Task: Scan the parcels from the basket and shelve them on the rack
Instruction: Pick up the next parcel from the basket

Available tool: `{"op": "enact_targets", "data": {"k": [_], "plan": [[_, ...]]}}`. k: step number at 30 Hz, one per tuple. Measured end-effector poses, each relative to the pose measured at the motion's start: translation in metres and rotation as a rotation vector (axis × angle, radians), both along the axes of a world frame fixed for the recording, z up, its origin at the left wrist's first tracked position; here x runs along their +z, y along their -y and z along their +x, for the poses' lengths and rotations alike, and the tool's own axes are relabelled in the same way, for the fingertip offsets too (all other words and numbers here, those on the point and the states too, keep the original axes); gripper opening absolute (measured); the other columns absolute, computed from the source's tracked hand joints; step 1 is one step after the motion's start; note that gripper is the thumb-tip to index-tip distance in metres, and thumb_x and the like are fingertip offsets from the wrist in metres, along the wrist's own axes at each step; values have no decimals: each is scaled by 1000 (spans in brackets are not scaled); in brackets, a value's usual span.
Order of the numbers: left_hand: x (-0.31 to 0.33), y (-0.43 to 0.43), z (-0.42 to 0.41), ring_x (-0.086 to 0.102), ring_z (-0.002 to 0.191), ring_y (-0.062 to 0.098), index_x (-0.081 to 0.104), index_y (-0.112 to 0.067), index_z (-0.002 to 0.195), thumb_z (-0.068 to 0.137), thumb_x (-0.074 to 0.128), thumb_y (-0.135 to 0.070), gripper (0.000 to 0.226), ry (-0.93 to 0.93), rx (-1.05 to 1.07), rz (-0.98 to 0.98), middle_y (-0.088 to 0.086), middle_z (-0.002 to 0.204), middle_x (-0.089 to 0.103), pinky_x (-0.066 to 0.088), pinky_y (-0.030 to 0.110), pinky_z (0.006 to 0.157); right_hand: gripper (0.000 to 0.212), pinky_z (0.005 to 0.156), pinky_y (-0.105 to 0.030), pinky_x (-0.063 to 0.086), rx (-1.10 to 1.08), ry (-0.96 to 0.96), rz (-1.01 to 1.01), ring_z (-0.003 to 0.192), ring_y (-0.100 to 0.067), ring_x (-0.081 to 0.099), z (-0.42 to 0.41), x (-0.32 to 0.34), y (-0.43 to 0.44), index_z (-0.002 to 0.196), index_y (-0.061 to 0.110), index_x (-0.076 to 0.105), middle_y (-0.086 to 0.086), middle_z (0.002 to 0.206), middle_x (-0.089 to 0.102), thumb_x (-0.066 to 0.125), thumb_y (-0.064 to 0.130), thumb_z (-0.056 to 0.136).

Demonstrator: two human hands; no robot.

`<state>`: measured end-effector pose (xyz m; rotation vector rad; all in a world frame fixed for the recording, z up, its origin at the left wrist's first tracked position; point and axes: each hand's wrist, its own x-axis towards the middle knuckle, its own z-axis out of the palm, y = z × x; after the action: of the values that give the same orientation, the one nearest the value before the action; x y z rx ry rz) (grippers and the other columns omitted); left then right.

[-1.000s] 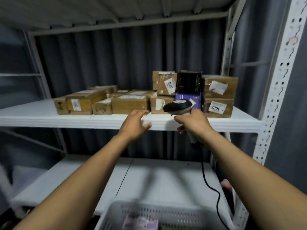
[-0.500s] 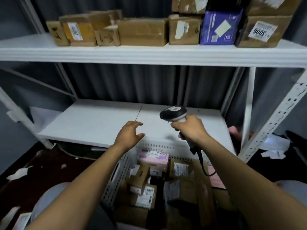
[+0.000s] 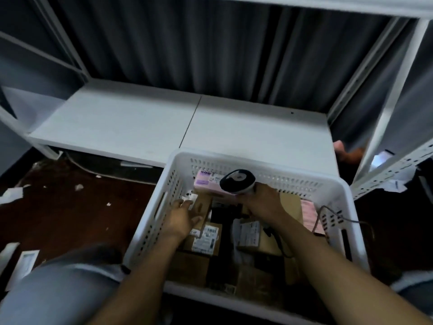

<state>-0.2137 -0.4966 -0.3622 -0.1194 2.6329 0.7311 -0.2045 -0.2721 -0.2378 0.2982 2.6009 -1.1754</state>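
Head camera catches the pick-up step: left hand (image 3: 181, 219), fingers (image 3: 186, 204) apart and empty, hovers over a brown parcel (image 3: 204, 202) in the white basket (image 3: 257, 160) while the right hand (image 3: 263, 202) clamps the scanner (image 3: 237, 182), so next comes grasping one, label turned up.

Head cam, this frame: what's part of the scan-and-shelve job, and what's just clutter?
Job:
- basket, with pink parcel and brown parcels in it
- scanner, gripped by the right hand
- left hand, inside the basket
- rack shelf

Clutter:
- paper scraps on the floor
- grey curtain behind the rack
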Motion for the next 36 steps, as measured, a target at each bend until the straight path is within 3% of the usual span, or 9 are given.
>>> {"op": "enact_targets", "data": {"k": [2, 5, 9, 13, 19, 25, 29, 32, 36], "plan": [[-17, 0, 4, 43, 130, 29, 44, -22, 140, 81, 71, -43, 68, 37, 7, -2, 9, 150, 30, 37, 37, 108, 25, 54, -13, 42, 1, 25, 16, 67, -12, 60, 1, -13, 1, 77, 7, 63, -2, 67, 63, 72, 29, 85], [-33, -9, 12, 39, 130, 30, 38, -26, 143, 80, 66, -55, 75, 50, -4, -86, 10, 150, 27, 38, 39, 106, 29, 74, -43, 55, -17, 48, -26, 80, -28, 69, 3, -33, -1, 91, 3, 68, -14, 82, 73, 73, 29, 81], [-43, -21, 18, 42, 126, 32, 30, -19, 147, 84, 64, -51, 78, 52, 38, -162, 16, 150, 26, 40, 34, 95, 29, 69, -35, 52, 11, 65, -12, 74, -27, 67, 7, -48, -5, 96, 2, 67, -16, 84, 72, 71, 28, 83], [-41, -20, 18, 48, 118, 34, 36, -19, 142, 82, 68, -45, 73, 85, 143, -90, 17, 142, 34, 44, 36, 92, 30, 73, -43, 56, -1, 65, -50, 76, -29, 68, 15, -54, -10, 99, 8, 67, -11, 85, 74, 72, 31, 81], [-18, -15, 30, 55, 109, 30, 48, -29, 131, 44, 61, -62, 93, 52, 319, 122, 9, 128, 48, 51, 40, 94, 25, 64, -39, 57, -93, 53, -193, 64, -24, 70, 23, -36, -14, 91, 6, 71, -10, 71, 74, 75, 27, 79], [32, -34, 51, 58, 107, 20, 51, -42, 123, 48, 74, -51, 80, -138, 430, 409, -1, 121, 53, 53, 39, 91, 13, 67, -42, 57, -223, -10, -472, 65, -23, 66, 34, 6, -20, 72, 17, 67, -3, 64, 68, 74, 16, 83], [89, -51, 66, 56, 104, 14, 55, -36, 125, 53, 73, -45, 75, -297, 394, 538, -3, 120, 48, 50, 29, 89, 7, 68, -33, 51, -308, -97, -584, 72, -10, 63, 36, 33, -37, 85, 22, 67, 9, 75, 68, 73, 18, 85], [114, -53, 74, 50, 113, 7, 53, -34, 129, 69, 82, -20, 68, -382, 291, 574, -16, 121, 45, 45, 19, 92, 20, 80, -37, 51, -362, -147, -665, 86, -14, 64, 36, 50, -51, 105, 15, 67, 5, 91, 69, 72, 19, 86], [146, -58, 75, 39, 127, -2, 35, -38, 143, 65, 82, -32, 91, -413, 114, 587, -20, 139, 35, 38, 20, 105, 18, 84, -43, 53, -427, -174, -848, 91, -23, 67, 33, 69, -65, 103, 19, 68, -5, 98, 72, 71, 23, 86]]}}
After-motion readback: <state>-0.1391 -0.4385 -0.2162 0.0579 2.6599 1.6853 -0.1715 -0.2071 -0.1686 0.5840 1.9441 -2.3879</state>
